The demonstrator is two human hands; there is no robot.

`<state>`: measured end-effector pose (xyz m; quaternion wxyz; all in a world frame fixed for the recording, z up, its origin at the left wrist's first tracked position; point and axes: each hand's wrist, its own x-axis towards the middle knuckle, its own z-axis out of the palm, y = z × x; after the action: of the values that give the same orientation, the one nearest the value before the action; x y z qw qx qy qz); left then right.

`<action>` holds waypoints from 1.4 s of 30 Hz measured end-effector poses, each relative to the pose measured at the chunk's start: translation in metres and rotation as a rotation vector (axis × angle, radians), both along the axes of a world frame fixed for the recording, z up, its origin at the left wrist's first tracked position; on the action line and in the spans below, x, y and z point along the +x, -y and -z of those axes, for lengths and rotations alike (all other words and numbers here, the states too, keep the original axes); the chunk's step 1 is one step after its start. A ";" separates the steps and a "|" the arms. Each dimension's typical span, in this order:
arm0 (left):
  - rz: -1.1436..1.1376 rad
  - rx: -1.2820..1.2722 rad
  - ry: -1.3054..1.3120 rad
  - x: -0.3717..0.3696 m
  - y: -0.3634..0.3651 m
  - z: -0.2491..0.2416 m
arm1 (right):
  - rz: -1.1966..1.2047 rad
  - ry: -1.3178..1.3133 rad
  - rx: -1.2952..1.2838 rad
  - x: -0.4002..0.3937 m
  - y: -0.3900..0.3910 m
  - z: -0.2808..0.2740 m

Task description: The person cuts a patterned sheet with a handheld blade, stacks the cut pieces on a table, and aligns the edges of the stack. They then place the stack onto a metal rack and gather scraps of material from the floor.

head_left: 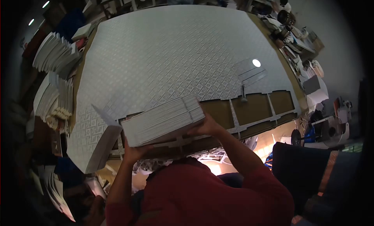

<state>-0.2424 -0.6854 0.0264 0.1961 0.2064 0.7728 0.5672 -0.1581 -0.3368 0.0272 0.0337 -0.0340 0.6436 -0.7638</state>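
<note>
Between my two hands is a thick, layered stack of white card sheets [161, 120], tilted up to the right above the near edge of the table. My left hand [134, 151] grips its lower left end from below. My right hand [206, 126] is wrapped around its right end. Some fingers of both hands are hidden under the stack. Beneath it lies a large white sheet with an embossed pattern [167, 50], with rectangular cut-outs along its near edge showing brown board [253, 109]. A grey-white upright piece [103, 148] stands just left of my left hand.
Several stacks of white card [56, 52] line the table's left side. A small metal-looking tool [244, 94] lies near a bright round spot [256, 63]. Clutter and a white box [315, 89] are on the right. White scraps [58, 193] hang at lower left.
</note>
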 end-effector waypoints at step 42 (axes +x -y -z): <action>-0.108 0.076 0.110 0.017 -0.009 0.016 | -0.139 -0.185 -0.201 -0.003 -0.026 -0.003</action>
<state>-0.2251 -0.6760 0.0108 0.1993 0.1401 0.7489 0.6163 -0.1614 -0.3112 0.0297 0.0237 -0.1520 0.5605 -0.8138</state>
